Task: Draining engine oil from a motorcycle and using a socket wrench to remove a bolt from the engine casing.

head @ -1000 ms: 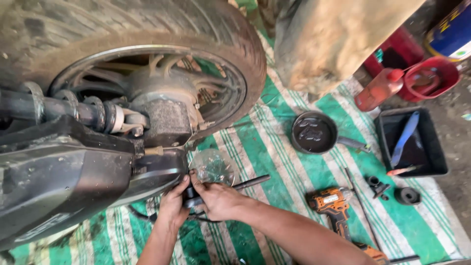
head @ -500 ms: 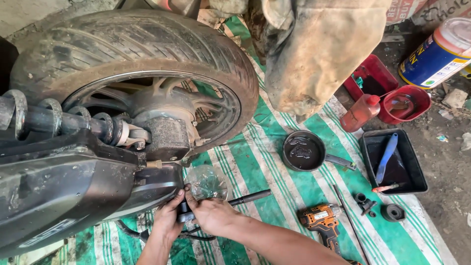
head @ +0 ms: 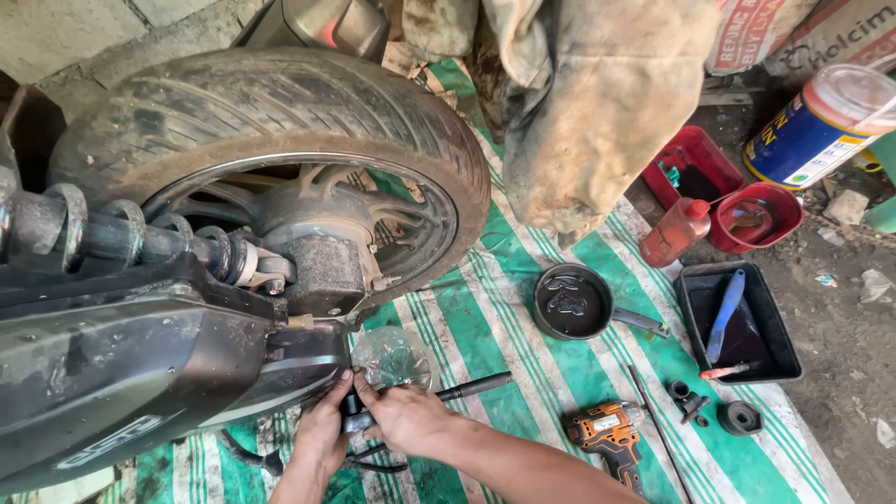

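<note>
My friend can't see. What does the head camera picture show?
Two hands, left hand and right hand, hold a small black part under a motorcycle's rear wheel. On the striped green mat lie an orange drill and a black oily pan.

A roadside repair workshop: motorcycle wheel (head: 280, 177), cordless drill (head: 611, 439), oil pan (head: 571, 301) on tarp (head: 504, 317).

Green-and-white striped tarp (head: 523, 308) spread over dirt ground, bearing: black oily pan (head: 572, 301), black tray (head: 739, 322), orange cordless drill (head: 611, 435), dark round parts (head: 717, 409), red bottle (head: 676, 231), clear plastic cup (head: 392, 357).
</note>
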